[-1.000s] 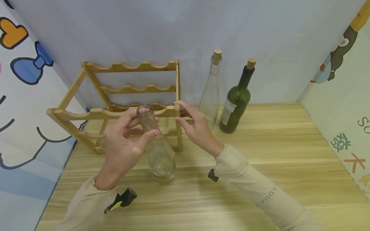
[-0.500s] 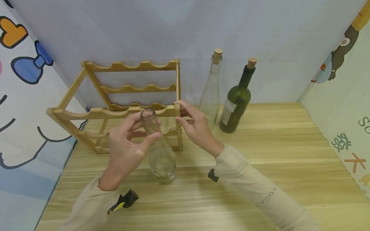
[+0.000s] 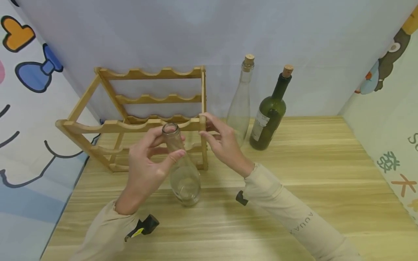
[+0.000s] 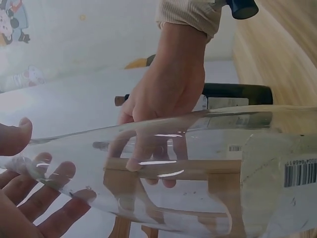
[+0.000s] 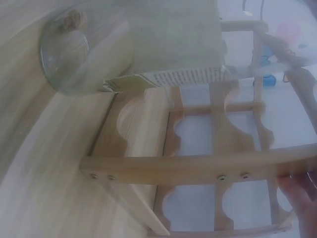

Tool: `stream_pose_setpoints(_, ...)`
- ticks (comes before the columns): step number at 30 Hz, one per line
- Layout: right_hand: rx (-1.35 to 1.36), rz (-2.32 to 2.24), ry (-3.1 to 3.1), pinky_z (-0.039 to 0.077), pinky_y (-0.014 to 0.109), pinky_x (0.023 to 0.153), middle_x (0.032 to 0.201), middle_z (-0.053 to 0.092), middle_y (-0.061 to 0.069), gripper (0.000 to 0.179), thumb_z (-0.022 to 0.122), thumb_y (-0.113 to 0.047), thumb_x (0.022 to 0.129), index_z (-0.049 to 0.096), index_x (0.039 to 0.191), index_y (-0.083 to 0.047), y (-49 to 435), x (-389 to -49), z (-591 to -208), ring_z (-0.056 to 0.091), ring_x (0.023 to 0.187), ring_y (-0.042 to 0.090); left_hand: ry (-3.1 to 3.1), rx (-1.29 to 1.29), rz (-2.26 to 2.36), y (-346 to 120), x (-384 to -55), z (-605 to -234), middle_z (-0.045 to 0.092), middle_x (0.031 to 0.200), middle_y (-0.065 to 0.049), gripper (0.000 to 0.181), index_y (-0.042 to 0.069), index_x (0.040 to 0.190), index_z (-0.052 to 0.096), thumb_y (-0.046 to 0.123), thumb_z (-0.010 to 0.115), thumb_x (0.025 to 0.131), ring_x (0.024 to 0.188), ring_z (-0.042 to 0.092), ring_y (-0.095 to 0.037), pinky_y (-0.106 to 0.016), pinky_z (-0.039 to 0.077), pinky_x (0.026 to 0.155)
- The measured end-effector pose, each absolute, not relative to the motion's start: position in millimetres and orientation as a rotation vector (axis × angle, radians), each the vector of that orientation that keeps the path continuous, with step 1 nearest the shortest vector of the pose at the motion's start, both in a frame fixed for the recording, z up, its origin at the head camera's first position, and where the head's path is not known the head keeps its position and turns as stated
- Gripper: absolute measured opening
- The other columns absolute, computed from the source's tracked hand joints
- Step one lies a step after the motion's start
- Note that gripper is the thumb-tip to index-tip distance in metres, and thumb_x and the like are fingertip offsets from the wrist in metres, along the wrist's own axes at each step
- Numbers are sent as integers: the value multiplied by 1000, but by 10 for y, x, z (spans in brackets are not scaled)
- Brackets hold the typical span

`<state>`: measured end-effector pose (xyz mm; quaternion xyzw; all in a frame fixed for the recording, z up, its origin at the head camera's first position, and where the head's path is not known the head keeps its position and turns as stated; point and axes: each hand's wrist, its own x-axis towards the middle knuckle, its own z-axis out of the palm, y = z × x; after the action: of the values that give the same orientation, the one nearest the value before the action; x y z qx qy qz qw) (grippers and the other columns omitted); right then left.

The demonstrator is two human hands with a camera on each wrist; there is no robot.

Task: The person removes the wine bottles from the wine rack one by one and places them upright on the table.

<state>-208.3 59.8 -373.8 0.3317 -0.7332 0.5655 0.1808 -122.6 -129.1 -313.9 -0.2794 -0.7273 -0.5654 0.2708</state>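
My left hand (image 3: 145, 168) holds a clear glass bottle (image 3: 185, 183) by its neck, thumb on the near side. The uncorked mouth faces up and the bottle leans slightly, its base low over the table. A barcode label (image 4: 299, 173) shows on it in the left wrist view. A cork (image 5: 74, 21) shows through the glass near the base in the right wrist view. With thumb and fingers, my right hand (image 3: 225, 143) grips the right front post of a wooden wine rack (image 3: 112, 127). This rack stands on the table behind the bottle, with scalloped bars and no bottles in it.
Right of the rack stand a corked clear bottle (image 3: 238, 108) and a corked dark green bottle (image 3: 269, 112) with a pale label. The wood-grain table (image 3: 294, 174) meets a pale back wall and printed side walls.
My left hand has moved slightly right with the clear bottle, which now stands a little more upright. My right hand keeps its grip on the rack post.
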Motion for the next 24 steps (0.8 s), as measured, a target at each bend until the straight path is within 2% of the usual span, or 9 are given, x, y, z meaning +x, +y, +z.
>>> stream_pose_setpoints(6, 934, 1609, -2065, 58, 32, 71, 101, 61, 24, 44, 61, 6, 87, 48, 129, 6, 593, -2036, -3651, 64, 91, 35, -1959, -755, -1556, -1298, -1231, -3184, 66, 104, -18, 49, -10, 116, 54, -15, 73, 71, 93, 66, -15, -25, 56, 66)
stream_pose_setpoints(12, 922, 1650, -2100, 57, 34, 73, 99, 60, 26, 40, 59, 9, 87, 47, 126, 9, 574, -1894, -3452, 64, 92, 38, -1968, -741, -1560, -1324, -1227, -3239, 66, 105, -15, 49, -7, 118, 55, -12, 74, 72, 94, 66, -16, -26, 56, 70)
stream_pose_setpoints(15, 913, 1679, -2131, 57, 32, 76, 102, 60, 24, 42, 60, 9, 87, 47, 127, 6, 590, -1939, -3500, 63, 95, 36, -1983, -740, -1585, -1342, -1222, -3246, 67, 105, -13, 49, -7, 118, 55, -13, 73, 73, 95, 65, -17, -28, 56, 73)
stream_pose_setpoints(21, 896, 1717, -2285, 56, 30, 78, 112, 59, 19, 53, 63, 6, 87, 46, 135, -6, 672, -2018, -3537, 63, 100, 29, -1984, -739, -1689, -1431, -1191, -3230, 61, 116, -8, 46, -8, 122, 52, -18, 64, 78, 105, 60, -20, -28, 54, 80)
stream_pose_setpoints(24, 878, 1711, -2381, 56, 28, 77, 115, 59, 16, 58, 65, 3, 86, 45, 138, -12, 705, -1987, -3468, 62, 103, 26, -1992, -719, -1704, -1502, -1173, -3222, 62, 114, -6, 44, -7, 122, 53, -18, 62, 81, 105, 59, -19, -26, 54, 79)
